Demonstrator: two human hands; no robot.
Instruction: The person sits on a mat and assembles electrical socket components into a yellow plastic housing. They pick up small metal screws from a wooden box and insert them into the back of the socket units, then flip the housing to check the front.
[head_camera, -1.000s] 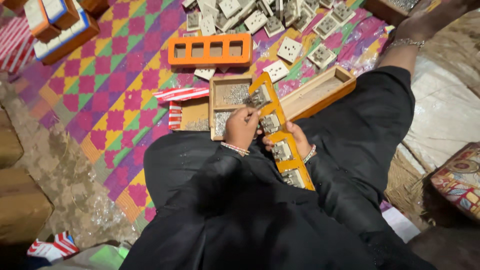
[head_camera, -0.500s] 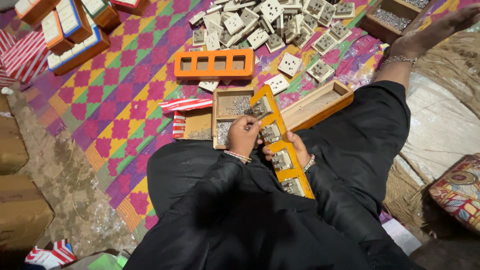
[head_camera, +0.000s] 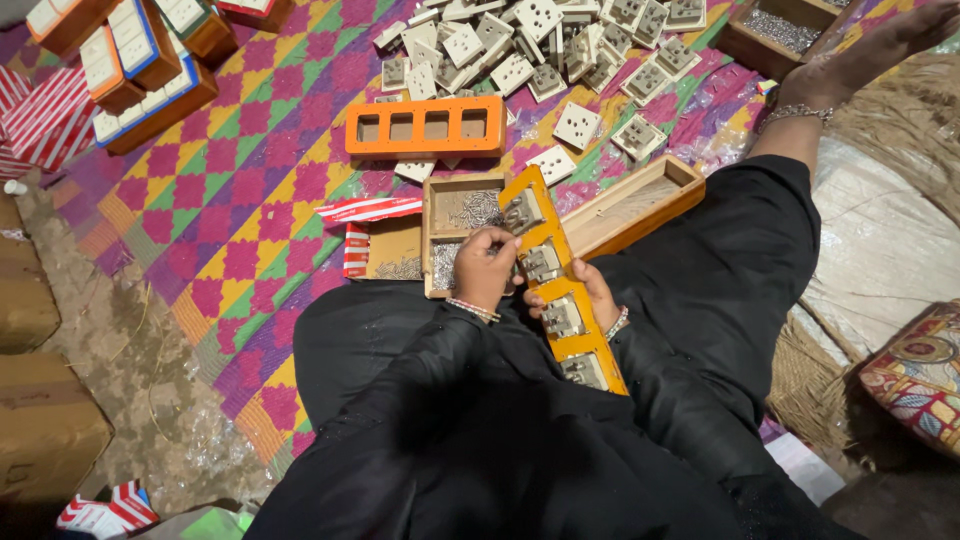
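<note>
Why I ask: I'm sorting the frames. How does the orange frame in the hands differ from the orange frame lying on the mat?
The frame in the hands rests tilted on the lap, gripped by the left hand and right hand; the frame on the mat lies flat and untouched. The held one's openings hold metal-backed parts; the other's four are empty. Both are long, orange and rectangular.

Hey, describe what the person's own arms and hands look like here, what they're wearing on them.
Both arms are covered in loose black sleeves down to the wrists. The left hand is bare, with a thin beaded bracelet in pale and reddish tones at the wrist. The right hand is bare too, with a similar light beaded bracelet at its wrist. No gloves; rings cannot be made out.
</note>
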